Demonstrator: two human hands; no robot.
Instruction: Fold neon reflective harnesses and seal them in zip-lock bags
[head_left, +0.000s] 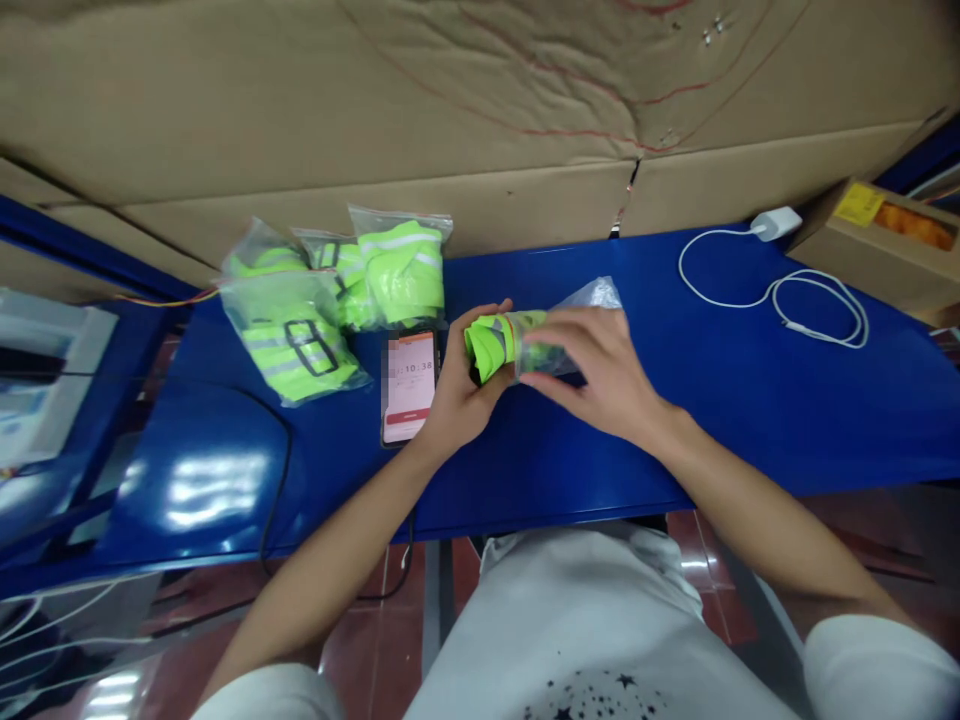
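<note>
My left hand (469, 390) is wrapped round a rolled neon-yellow reflective belt (491, 345) with grey stripes. A clear plastic bag (596, 297) covers the roll's right part, while its left end sticks out of the bag. At the bag's opening is my right hand (592, 365), thumb and fingers curved around the plastic; the fingers are slightly blurred. Both hands are above the blue table. Just left of my left hand lies a phone (410, 390) with a lit screen.
Several clear bags of neon-yellow belts (300, 345) sit at the back left of the blue table (750, 410). A white charger (776, 223) with a coiled cable (817, 275) lies at the right, beside a cardboard box (877, 240). Cardboard (375, 120) forms the back wall.
</note>
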